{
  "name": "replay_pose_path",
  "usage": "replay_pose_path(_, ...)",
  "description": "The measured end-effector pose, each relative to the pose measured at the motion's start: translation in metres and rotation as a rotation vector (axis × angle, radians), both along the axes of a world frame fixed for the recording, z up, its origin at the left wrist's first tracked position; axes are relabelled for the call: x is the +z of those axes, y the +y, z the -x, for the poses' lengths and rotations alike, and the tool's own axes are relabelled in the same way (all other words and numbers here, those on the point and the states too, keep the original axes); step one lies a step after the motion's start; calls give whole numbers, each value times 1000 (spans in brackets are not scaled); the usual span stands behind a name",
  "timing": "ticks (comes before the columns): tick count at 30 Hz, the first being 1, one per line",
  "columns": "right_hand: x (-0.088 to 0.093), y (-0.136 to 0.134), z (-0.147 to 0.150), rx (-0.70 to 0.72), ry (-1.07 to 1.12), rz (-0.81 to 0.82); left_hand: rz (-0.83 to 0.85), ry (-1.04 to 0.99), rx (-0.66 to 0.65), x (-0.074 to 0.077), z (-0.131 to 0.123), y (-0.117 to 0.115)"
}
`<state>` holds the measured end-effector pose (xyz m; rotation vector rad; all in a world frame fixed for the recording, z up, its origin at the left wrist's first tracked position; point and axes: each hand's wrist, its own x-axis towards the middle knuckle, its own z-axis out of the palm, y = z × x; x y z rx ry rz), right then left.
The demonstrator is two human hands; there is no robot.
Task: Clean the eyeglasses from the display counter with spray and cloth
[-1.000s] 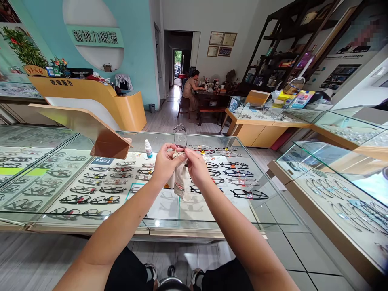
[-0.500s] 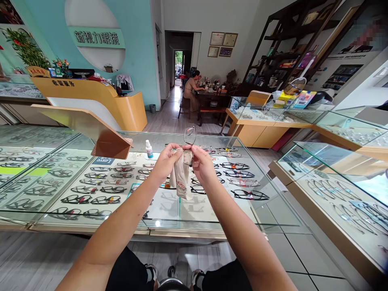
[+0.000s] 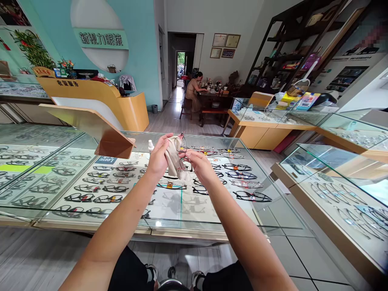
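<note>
Above the glass counter, my left hand (image 3: 159, 158) is closed around a beige cleaning cloth (image 3: 173, 163) that hangs down from its fingers. A pair of thin-framed eyeglasses (image 3: 186, 142) stands tilted between my hands, one lens lying against the cloth. With thumb and fingers together, my right hand (image 3: 198, 162) pinches the eyeglasses from the right. The cloth hides part of the frame. Just behind my left hand, partly covered by it, is a white spray bottle (image 3: 150, 145).
Rows of spectacle frames (image 3: 109, 199) lie inside the glass display counter (image 3: 212, 226) below my hands. A tilted wooden-framed panel (image 3: 113, 145) stands on the counter at left. Another display case (image 3: 291, 178) is to the right. A person (image 3: 194, 91) sits at a table farther back.
The eyeglasses have tipped and moved left and down against the cloth. My left hand has shifted left and turned, bunching the cloth; my right hand is slightly lower.
</note>
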<state>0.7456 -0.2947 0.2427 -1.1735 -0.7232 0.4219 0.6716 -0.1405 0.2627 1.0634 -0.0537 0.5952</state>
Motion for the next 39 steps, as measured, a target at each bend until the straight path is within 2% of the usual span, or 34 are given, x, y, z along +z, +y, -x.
replay_pose_path(5, 0, -1, 0, -43, -36, -35, 6, -1, -151, 1, 4, -1)
replay_pose_path(9, 1, -2, 2, -29, -77, -73, -15, 49, -210, 1, 5, -3)
replay_pose_path(12, 3, -3, 3, -65, -88, -101, -43, 114, -174, -3, 3, -2)
replay_pose_path(16, 8, -6, 2, -136, -55, -134, -208, 244, 10, -11, -1, 1)
replay_pose_path(18, 11, -8, 0, -159, -39, -153, -271, 280, 52, -14, -3, 2)
replay_pose_path(23, 13, -13, -5, -208, -42, -166, -323, 338, 70, -14, -5, 5)
replay_pose_path(27, 12, -14, -8, -220, -46, -164, -315, 362, -26, -9, -2, 6)
replay_pose_path(29, 13, -14, -8, -235, -40, -171, -345, 348, -21, -8, -1, 6)
replay_pose_path(31, 14, -15, -9, -252, -32, -181, -427, 299, 71, -9, -1, 7)
replay_pose_path(36, 17, -16, -9, -265, -13, -191, -651, 81, 477, -10, 0, 7)
replay_pose_path(39, 18, -16, -8, -262, -6, -203, -696, 24, 572, -7, 4, 4)
